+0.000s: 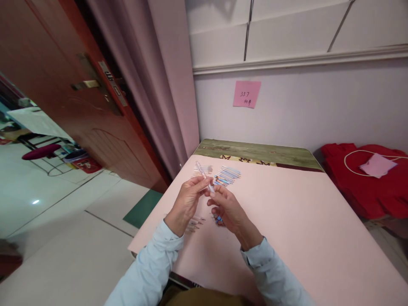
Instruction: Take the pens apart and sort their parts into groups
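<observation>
Above the table I hold a slim whitish pen (pixel 201 170), tilted with its far end up and to the left. My left hand (pixel 190 196) is closed around its middle, thumb on top. At the pen's near end, my right hand (pixel 228 206) pinches it between thumb and fingertips. Beyond my hands lies a row of blue-toned pens (pixel 230 172). Several pale pens (pixel 207 168) lie to its left, partly behind the held pen. Under my left wrist are more pale, pointed pens (pixel 195 223). Small blue and brown pieces (pixel 218 219) show partly beneath my right hand.
The table (pixel 287 221) has a pale pink cover, with a green wood-look strip (pixel 255 148) along its far edge by the wall. A pink note (pixel 247 94) is stuck there. Red cloth (pixel 341 178) lies at the right; a brown door (pixel 73 85) stands open at the left.
</observation>
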`<state>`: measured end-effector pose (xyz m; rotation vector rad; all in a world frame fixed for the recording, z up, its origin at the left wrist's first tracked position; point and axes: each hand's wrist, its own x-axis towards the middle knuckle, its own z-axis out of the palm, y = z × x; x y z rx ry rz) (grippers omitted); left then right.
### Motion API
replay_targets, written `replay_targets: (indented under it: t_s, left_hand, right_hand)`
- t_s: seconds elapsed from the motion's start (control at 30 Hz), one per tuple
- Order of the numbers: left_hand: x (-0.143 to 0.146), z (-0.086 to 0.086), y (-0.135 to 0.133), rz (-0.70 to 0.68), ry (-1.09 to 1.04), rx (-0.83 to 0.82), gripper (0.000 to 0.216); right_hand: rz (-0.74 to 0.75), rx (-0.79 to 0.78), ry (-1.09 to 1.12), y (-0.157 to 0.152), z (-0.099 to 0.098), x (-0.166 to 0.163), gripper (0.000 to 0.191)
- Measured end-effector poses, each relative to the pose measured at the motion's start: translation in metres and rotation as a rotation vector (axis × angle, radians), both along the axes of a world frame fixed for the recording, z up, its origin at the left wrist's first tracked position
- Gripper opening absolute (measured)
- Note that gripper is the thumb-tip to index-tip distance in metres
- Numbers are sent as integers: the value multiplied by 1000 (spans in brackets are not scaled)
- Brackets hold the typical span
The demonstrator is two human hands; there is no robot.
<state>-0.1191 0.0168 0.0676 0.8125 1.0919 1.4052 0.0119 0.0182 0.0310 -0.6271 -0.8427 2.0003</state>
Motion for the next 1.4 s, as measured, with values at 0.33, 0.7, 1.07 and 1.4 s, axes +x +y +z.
replay_targets:
  t_s: [0.33,0.7,1.07,1.4]
  left_hand:
    - [-3,-2,-1,24,3,6,24]
    - [-11,0,2,40,-98,24,25]
    - [-77,-62,2,379,-98,-161,25]
    - [-85,-109,30,315,-79,-437,20]
  right_hand:
    - [11,18,-18,-1,0,0,39]
    - [39,-41,-119,-1,-1,-4,42]
    - [-216,114,-373,62,-38,-5,38]
    - [-209,623,-1199,187,-57,-73,18]
